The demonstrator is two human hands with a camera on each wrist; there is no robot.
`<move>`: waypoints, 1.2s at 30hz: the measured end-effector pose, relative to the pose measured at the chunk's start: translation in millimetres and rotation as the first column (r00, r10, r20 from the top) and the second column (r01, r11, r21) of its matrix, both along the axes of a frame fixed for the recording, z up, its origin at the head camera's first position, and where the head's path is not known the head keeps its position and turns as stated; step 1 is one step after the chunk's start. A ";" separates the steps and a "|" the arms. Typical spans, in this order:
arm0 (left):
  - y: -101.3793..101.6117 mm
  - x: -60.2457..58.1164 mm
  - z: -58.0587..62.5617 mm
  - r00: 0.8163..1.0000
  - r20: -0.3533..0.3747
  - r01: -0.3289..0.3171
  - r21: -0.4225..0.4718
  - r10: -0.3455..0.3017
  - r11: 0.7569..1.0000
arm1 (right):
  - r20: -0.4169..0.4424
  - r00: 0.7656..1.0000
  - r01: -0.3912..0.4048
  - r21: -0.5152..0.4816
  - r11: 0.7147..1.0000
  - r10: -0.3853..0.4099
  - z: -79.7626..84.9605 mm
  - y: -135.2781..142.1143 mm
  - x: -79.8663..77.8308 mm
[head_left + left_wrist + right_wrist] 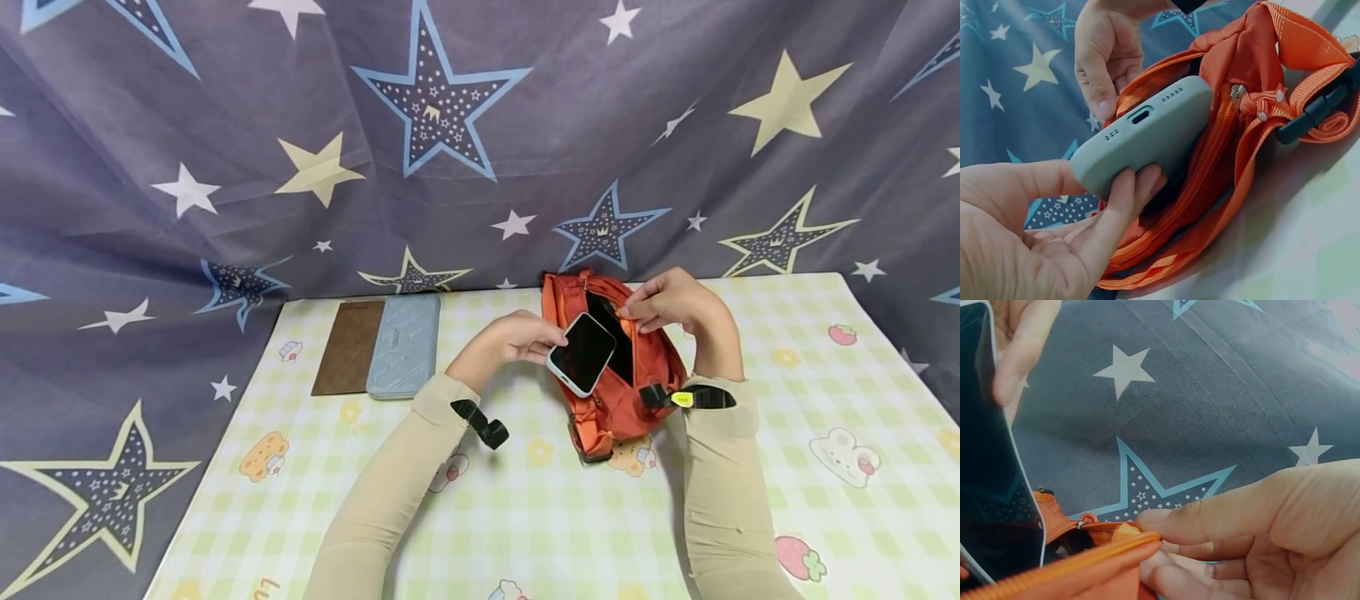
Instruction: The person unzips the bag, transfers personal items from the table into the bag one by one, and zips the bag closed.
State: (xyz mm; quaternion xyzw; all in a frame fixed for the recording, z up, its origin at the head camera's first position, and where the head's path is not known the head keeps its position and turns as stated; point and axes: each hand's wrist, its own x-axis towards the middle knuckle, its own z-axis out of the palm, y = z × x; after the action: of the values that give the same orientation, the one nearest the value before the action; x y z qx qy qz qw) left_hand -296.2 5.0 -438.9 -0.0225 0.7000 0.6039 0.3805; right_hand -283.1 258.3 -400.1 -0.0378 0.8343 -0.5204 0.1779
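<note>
Orange-red and soft-looking, the waist bag (628, 410) is gaping between the left hand (519, 336), which is pinching a smartphone (583, 353) at the opening, and the right hand (672, 303), which is gripping the zippered rim (1085, 559). Keeping that rim taut and angling the phone's corners clear of it should be helping most. Beside the left hand, the pale, round-cornered case (1169, 134) is looking smooth and matte; farther off, ribbed webbing (1307, 37) is curling near a black buckle (1313, 115).
</note>
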 end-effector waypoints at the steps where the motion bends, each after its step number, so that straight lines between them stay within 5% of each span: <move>1: -0.9 0.1 0.1 1.000 -0.009 0.017 -0.008 -0.017 1.000 | 0.000 1.000 0.000 0.001 1.000 0.000 0.1 0.0 -0.1; 10: -8.4 4.9 2.5 0.985 -0.020 0.173 0.050 -0.172 0.984 | 0.001 1.000 -0.002 -0.001 1.000 0.002 2.0 -1.8 -0.1; 20: -3.0 2.1 2.2 0.998 -0.014 0.054 0.096 -0.053 0.994 | 0.002 1.000 -0.004 -0.009 1.000 0.004 0.0 -0.6 -0.5; 28: -0.9 -0.9 3.5 1.000 -0.014 -0.006 0.036 0.007 0.999 | 0.007 1.000 -0.001 -0.012 1.000 0.002 -2.2 0.0 -1.6; 36: 1.1 -0.4 9.9 0.998 -0.011 -0.054 0.108 0.056 0.993 | 0.007 1.000 -0.005 -0.005 1.000 0.005 -1.2 -0.3 -2.0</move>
State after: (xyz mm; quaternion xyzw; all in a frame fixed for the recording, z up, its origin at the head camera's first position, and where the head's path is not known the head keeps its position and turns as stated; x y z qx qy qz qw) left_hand -296.6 6.1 -429.0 -0.0170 0.6682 0.6512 0.3593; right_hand -285.1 258.0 -401.3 -0.0385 0.8323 -0.5222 0.1819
